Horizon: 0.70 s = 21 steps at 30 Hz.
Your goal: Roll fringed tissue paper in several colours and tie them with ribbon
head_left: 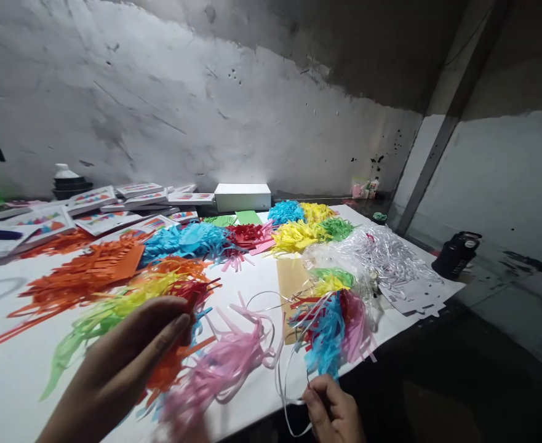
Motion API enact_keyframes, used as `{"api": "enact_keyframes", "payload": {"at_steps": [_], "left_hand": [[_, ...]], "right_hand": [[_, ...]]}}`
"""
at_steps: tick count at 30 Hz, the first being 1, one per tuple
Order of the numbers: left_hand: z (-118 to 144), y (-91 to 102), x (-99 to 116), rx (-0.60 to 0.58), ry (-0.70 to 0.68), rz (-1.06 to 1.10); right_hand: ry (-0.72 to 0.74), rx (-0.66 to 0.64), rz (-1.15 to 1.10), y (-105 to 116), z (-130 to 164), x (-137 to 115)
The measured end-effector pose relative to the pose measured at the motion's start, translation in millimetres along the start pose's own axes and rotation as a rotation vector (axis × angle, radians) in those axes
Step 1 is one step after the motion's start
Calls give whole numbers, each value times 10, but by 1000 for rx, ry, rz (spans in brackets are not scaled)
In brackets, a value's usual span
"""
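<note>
My left hand (136,351) is closed, thumb against fingers, pinching a dark red paper piece (192,300) by its end. Around it lie orange, yellow and light green tissue fringes, and a pink tissue tassel (234,351) spreads to its right. My right hand (333,409), near the table's front edge, pinches a thin white ribbon (285,375) that loops off to the left. Just beyond this hand lies a bundle of tassels: a blue tassel (326,338), a pink tassel (356,326), with red, yellow and green ones. The pinched ribbon end is partly hidden by my fingers.
Fringed paper lies mid-table, including an orange fringe (81,267) and a blue fringe (187,240). Flat printed boxes (90,200) and a white box (243,197) stand along the wall. A white ribbon heap (386,255) and a black bottle (456,255) are at right.
</note>
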<state>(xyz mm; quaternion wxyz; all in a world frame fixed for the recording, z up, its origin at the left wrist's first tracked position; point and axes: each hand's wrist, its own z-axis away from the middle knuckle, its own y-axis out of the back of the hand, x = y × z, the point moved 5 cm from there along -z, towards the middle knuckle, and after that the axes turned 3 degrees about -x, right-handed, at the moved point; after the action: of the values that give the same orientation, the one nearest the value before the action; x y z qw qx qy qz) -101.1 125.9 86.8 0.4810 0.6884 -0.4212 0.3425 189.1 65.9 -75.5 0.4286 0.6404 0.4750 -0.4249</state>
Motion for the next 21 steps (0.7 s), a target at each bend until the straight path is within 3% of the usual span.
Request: {"api": "enact_keyframes", "payload": {"at_steps": [8, 14, 21], "left_hand": [[333, -251, 92, 1, 109, 164], [458, -315, -47, 16, 200, 265], [577, -478, -81, 16, 190, 350]], "right_hand": [[-58, -19, -99, -31, 85, -12], [-25, 15, -90, -4, 93, -71], [20, 47, -62, 50, 108, -112]]}}
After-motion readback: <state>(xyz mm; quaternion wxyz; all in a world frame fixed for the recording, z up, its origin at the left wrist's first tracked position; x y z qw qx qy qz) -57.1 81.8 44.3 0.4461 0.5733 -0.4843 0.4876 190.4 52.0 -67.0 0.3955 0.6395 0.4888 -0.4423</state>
